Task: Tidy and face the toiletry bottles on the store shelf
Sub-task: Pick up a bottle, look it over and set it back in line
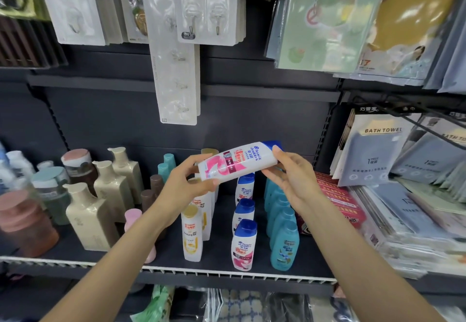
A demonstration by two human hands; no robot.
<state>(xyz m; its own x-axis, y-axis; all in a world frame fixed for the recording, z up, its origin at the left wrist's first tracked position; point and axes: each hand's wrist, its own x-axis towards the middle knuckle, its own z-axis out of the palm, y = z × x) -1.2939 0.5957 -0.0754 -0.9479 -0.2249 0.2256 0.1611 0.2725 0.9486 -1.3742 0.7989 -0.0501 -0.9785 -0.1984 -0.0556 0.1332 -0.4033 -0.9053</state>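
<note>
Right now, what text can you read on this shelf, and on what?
"head & shoulders": held shampoo bottle, gripped by left hand and right hand
"PANTENE": gold-capped bottle
"BATH TOWEL": towel pack
"10.0": hook card tag
Chinese print and small labels elsewhere: too blurred to read.

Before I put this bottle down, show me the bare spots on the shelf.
Bare shelf floor runs between the Pantene row and the white, blue-capped row; another strip lies behind the blue-capped row. Left, beige pump bottles pack tight; right, teal bottles abut stacked packs.
</note>
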